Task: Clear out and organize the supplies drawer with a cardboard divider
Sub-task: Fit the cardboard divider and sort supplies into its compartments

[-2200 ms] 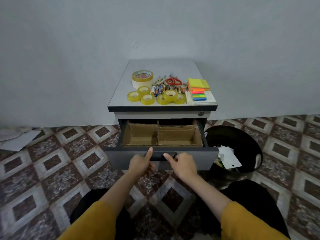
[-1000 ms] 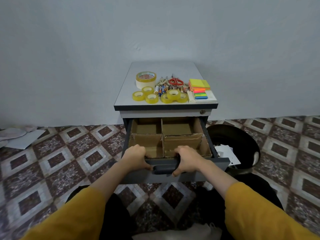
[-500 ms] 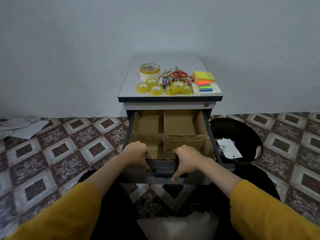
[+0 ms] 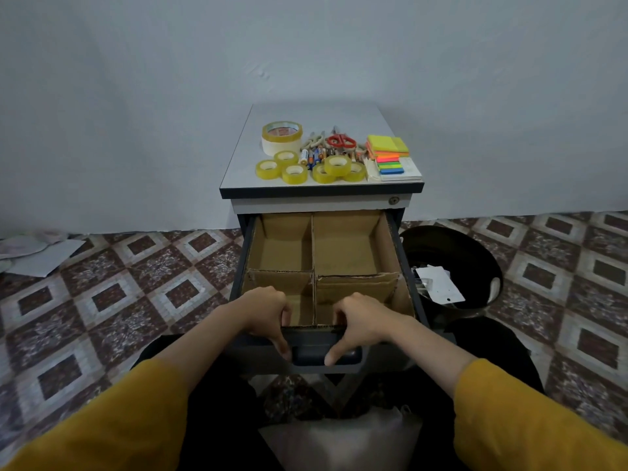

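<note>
Now that the drawer [image 4: 323, 334] has slid fully out, all four cardboard divider [image 4: 312, 266] compartments show empty. Left hand [image 4: 263, 311] and right hand [image 4: 360, 317] clench its front edge; supplies [image 4: 323, 154] wait on the table [image 4: 244, 164], ready for sorting.

We see two forearms reaching in from the bottom edge, each covered by a loose mustard-yellow fabric sleeve [image 4: 102, 423] that ends partway along the forearm; the other one [image 4: 530, 419] matches it (same plain weave, no cuffs, buttons or print that we can make out). The bare left hand [image 4: 263, 312] and bare right hand [image 4: 362, 319] carry no rings, watch or gloves. Below them we see dark, near-black trousers [image 4: 217, 402] over the knees.
</note>
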